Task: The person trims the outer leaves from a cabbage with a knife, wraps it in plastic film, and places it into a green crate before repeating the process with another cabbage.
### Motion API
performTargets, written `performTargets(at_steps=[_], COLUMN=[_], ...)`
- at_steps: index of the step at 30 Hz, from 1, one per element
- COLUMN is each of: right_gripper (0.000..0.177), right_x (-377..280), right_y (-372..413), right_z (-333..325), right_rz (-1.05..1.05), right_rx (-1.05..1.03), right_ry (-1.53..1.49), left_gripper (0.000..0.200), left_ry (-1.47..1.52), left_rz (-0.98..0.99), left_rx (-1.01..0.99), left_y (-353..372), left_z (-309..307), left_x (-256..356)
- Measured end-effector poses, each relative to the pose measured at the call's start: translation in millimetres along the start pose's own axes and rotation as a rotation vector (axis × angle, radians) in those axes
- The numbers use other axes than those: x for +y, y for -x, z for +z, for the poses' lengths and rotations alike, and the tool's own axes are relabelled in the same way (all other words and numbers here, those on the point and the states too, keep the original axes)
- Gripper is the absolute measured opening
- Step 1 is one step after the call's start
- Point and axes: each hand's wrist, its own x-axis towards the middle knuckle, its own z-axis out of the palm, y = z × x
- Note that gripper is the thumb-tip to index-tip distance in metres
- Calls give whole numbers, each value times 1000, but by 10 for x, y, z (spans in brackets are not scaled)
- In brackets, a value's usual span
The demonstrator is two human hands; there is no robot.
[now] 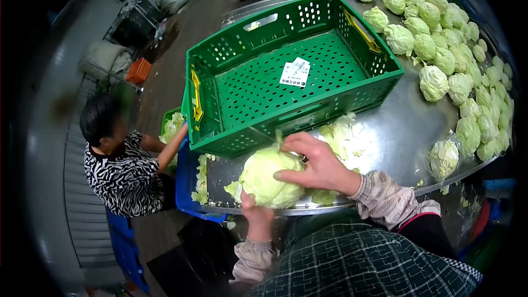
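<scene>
A pale green cabbage head (264, 179) sits at the near edge of the steel table (399, 132). My right hand (316, 165) lies over its top and right side, fingers curled on it. My left hand (256, 214) grips it from below at the table's edge. A loose outer leaf (234, 188) hangs off its left side. Just behind the cabbage stands an empty green plastic crate (291, 71) with a white label (295, 72) on its floor.
Several trimmed cabbages (454, 38) are heaped on the table's right side, one wrapped in plastic (443, 157). Cut leaves (346, 137) lie by the crate. A person in a striped top (124, 173) crouches at left, reaching toward a blue crate (190, 187) of leaves.
</scene>
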Motion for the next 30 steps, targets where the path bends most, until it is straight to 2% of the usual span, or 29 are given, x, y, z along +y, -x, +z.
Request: performTargets(at_steps=[3, 5, 6, 9, 10, 11, 13, 16, 19, 20, 26, 29, 30], right_gripper=[30, 27, 29, 43, 66, 75, 72, 65, 55, 45, 29, 23, 19], right_x=[230, 375, 585, 429, 373, 338, 32, 54, 34, 78, -11, 190, 232], right_y=[86, 261, 427, 523, 454, 374, 190, 217, 267, 298, 284, 382, 402], right_z=[-169, -332, -393, -255, -185, -71, 18, 190, 140, 204, 164, 194, 153], right_rz=[409, 567, 677, 491, 450, 288, 254, 170, 326, 255, 279, 323, 382], right_rx=[57, 13, -182, -122, -134, -113, -165, -45, -139, -65, -50, 32, 28], right_ry=[-269, -148, 4, -40, -77, -128, -163, -71, -175, -212, -169, -150, -128], left_gripper=[80, 77, 72, 65, 64, 64, 65, 68, 68, 67, 67, 68, 70], left_ry=[70, 175, 249, 354, 352, 282, 139, 24, 16, 6, -211, -237, -108], left_rz=[21, 11, -3, 16, 23, 42, 90, 162, 236, 273, 429, 431, 349], left_rx=[37, 130, 168, 203, 174, 191, 216, 256, 251, 254, 230, 252, 264], left_y=[-7, 25, 11, -22, -10, 10, 32, 51, 52, 47, 108, 126, 127], left_z=[98, 81, 96, 60, 149, 225, 371, 556, 458, 369, 428, 379, 390], left_x=[40, 47, 53, 34, 51, 43, 21, 37, 16, -25, 39, 67, 105])
